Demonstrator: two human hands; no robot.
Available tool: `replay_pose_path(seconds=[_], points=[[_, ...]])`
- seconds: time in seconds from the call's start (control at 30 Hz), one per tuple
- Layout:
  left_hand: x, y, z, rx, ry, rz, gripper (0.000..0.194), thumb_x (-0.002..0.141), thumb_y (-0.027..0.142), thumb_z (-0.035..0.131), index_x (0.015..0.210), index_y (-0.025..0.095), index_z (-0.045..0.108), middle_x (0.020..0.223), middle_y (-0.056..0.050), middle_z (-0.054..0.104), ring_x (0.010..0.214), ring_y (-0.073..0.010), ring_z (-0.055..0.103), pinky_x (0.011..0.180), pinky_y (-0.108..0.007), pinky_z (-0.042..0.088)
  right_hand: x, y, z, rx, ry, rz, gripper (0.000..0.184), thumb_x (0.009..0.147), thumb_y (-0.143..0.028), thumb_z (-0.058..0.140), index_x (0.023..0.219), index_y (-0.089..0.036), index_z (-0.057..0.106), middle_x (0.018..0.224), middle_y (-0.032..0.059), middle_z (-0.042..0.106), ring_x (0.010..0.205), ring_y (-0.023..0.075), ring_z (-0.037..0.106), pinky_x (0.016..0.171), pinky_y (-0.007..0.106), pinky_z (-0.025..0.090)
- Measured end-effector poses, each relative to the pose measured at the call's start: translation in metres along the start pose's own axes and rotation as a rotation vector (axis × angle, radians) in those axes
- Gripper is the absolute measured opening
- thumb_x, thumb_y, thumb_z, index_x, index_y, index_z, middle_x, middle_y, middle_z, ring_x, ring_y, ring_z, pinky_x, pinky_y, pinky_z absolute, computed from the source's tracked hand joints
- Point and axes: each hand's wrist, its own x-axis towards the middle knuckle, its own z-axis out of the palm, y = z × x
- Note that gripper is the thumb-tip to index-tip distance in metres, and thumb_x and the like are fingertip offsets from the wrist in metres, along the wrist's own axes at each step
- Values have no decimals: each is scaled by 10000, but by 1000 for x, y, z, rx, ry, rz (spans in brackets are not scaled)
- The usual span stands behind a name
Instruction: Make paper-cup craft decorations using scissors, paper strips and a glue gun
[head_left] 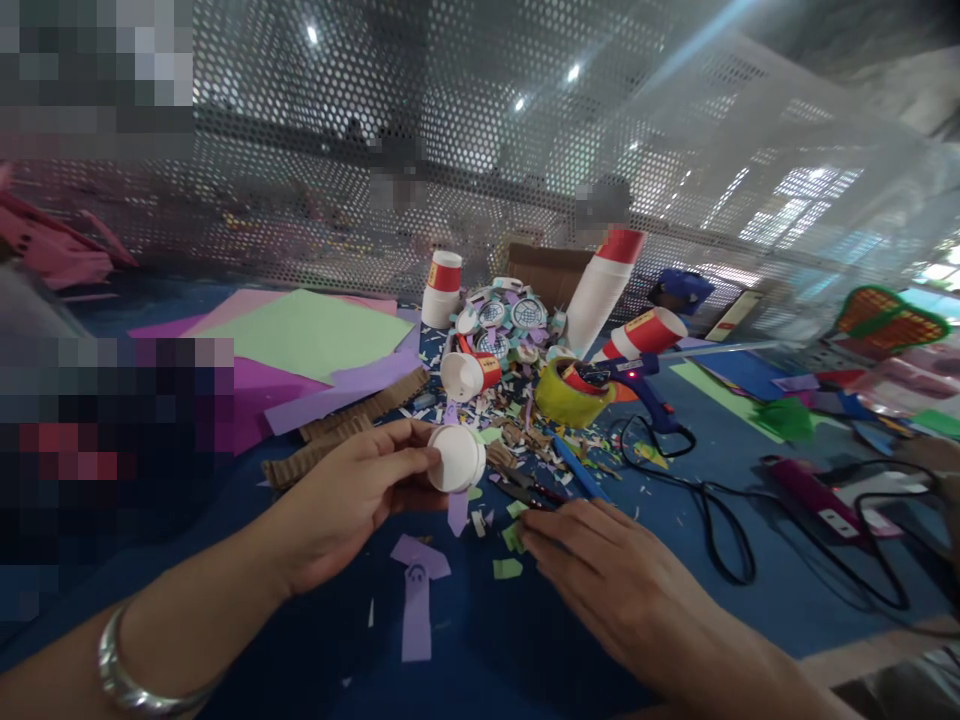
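In the head view my left hand pinches a small white paper disc, which looks like a cut-off paper cup bottom. Purple paper shows above and below the disc. My right hand rests on the table, fingers stretched out and together. Its fingertips lie at some green paper scraps, close beside dark-handled scissors, partly hidden by the hand. Between my forearms lies a purple paper strip with a drawn smiling face. Past the disc, a red and white paper cup lies on its side.
Paper scraps cover the middle. Behind them stand decorated discs and stacked cups. To the right are yellow tape, a blue glue gun and a looping black cord. Coloured sheets and corrugated cardboard lie left. Mesh partition behind.
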Motion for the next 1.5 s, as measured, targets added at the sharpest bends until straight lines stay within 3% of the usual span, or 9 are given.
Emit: replay_pose_path(seconds=[0.17,0.37,0.5,0.77,1.17,1.5], points=[[-1,-1,0,28,-20,8,95,854,214,635,903,176,707,895,-47,681,774,-149,599,702,-247,547,-21,-10,1,-83,-12,20,391,966,-89,347,1208,-127,651,1238,84,693,953,241,664,826,413,566],[0,-1,1,23,-24,30,69,843,209,652,868,179,709,840,-33,662,761,-141,585,698,-234,550,-17,-12,-5,83,107,140,257,954,-140,470,1066,-175,699,1072,62,748,886,218,678,802,396,578],[-1,2,2,20,-6,36,76,853,181,628,857,173,703,816,-29,654,750,-138,582,680,-227,551,-12,-12,-5,156,116,194,208,933,-143,523,1032,-190,700,1030,68,739,894,224,671,811,412,573],[-2,2,2,25,-1,17,73,857,187,619,871,175,690,909,-39,696,797,-150,617,690,-246,555,-15,-12,-4,354,15,324,149,913,-124,541,964,-212,650,981,60,684,885,213,629,780,403,542],[-2,2,2,49,-27,11,97,891,188,584,928,161,669,990,-49,697,818,-140,617,706,-245,553,-3,-12,-12,443,-221,526,85,913,-125,556,886,-206,558,969,45,600,945,208,559,848,399,474],[-3,2,2,41,-34,-4,82,907,179,576,937,146,644,1001,-62,689,810,-132,618,702,-235,546,-5,-17,-12,566,-150,531,131,892,-106,538,822,-216,555,840,4,624,803,158,592,741,311,472]])
